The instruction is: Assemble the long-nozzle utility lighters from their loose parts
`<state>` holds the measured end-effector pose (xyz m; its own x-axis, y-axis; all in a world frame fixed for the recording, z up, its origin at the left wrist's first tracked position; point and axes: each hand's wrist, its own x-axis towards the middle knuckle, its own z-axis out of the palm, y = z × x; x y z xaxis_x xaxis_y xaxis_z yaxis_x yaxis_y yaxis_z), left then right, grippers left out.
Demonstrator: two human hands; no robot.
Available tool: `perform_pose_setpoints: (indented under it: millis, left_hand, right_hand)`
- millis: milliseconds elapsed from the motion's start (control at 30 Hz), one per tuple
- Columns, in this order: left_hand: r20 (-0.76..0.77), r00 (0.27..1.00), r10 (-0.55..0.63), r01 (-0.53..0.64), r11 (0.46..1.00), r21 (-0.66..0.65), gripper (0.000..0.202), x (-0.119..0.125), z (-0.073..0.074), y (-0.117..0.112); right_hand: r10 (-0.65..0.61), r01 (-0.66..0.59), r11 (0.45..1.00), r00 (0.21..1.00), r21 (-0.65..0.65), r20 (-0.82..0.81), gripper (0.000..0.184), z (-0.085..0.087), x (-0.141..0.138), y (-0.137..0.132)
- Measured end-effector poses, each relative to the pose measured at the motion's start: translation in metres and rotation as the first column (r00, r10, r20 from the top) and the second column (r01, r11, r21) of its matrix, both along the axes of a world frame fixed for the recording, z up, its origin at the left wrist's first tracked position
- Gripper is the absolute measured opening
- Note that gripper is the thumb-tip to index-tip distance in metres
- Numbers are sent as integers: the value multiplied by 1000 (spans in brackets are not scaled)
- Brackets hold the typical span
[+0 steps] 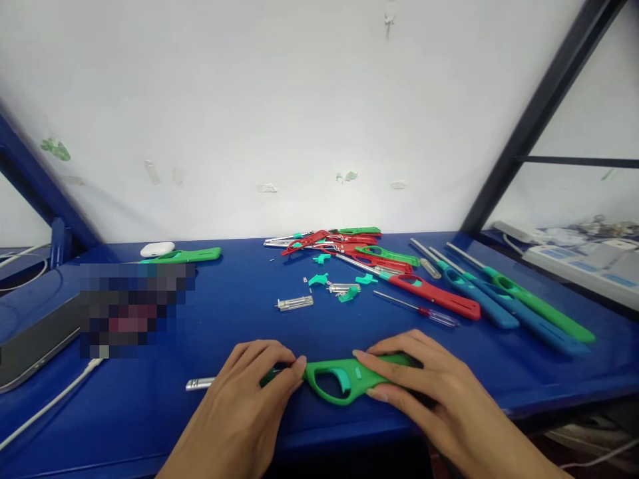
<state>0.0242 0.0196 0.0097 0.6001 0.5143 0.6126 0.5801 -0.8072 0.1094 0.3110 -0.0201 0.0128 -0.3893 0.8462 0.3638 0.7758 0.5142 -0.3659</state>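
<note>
Green lighter (369, 378) is held low near the front of the blue table (224, 293), its metal tip (200, 384) pointing left and its handle running right. I read the long axis as nearly parallel to the front edge, the handle end sitting slightly farther back; the teal trigger (344, 380) shows inside the finger loop. On the left hand (249, 392), thumb and forefinger are closed in a pinch just left of the loop, the hand hiding most of the metal rod. The right hand (434, 376) is wrapped over the handle, thumb on the near side and fingers over the far side, parted only by the lighter's width; whether its palm touches I cannot tell. Nearside, I have little room before the table edge. Beyond the hands, a strip of blue surface reaches to the transparent tank (295, 303) and the screwdriver (434, 315). Farther back, a pile of red lighter parts (349, 250) lies near the white wall (299, 120). At right, blue lighters (482, 303) lie slantwise; well to the left, a white cable (50, 407) crosses the table.
</note>
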Motion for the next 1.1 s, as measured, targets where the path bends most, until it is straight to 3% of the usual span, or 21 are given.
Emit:
perform_pose_setpoints:
  millis: [233, 433, 567, 833, 1100]
  left_hand:
    - [8, 1000, 31, -31, 998, 59, 26, 3, -3, -3]
    - [-93, 986, 140, -126, 981, 148, 58, -3, -4, -12]
    - [-123, 985, 121, -102, 983, 153, 51, -6, -4, -9]
    - [-75, 996, 54, -40, 984, 175, 34, 9, 5, -13]
    - [-49, 998, -34, 44, 972, 231, 31, -1, -5, -9]
  right_hand:
    - [-23, 3, 990, 990, -143, -138, 28, 2, -2, 3]
    - [-25, 9, 998, 968, -67, -249, 39, 3, -4, 5]
    - [20, -38, 997, 964, -62, -265, 25, 4, -10, 6]
    - [142, -96, 980, 950, 173, -278, 26, -1, -13, 3]
    - [220, -157, 936, 960, 316, -173, 27, -3, -12, 2]
